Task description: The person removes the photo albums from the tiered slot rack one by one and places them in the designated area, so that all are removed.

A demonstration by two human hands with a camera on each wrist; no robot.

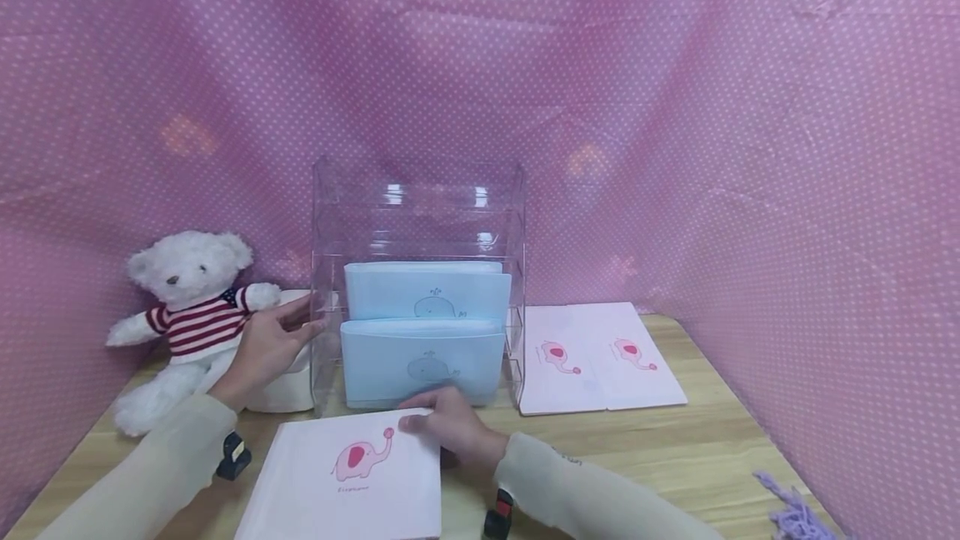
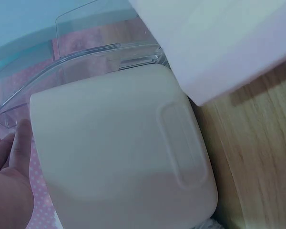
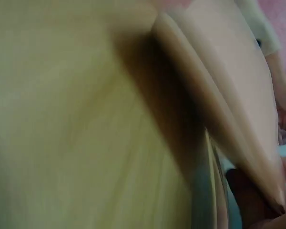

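My right hand (image 1: 453, 432) pinches the far right corner of a pale pink booklet (image 1: 390, 490) with a pink elephant on its cover. In the right wrist view the booklet (image 3: 229, 86) is tilted above the wooden table and blurred. My left hand (image 1: 273, 348) holds the front left edge of a clear plastic rack (image 1: 416, 227) with several tiers. The left wrist view shows the fingers (image 2: 21, 148) against the rack's outer side. Two light blue booklets with a whale drawing, a front one (image 1: 390, 377) and a rear one (image 1: 382, 294), stand in the rack's lower tiers.
Two pink elephant booklets (image 1: 592, 390) lie side by side right of the rack. A white teddy bear (image 1: 191, 273) in a striped sweater sits at the left. Beside it stands a white round-cornered object (image 2: 114, 143). Purple yarn (image 1: 798, 515) lies near the front right edge.
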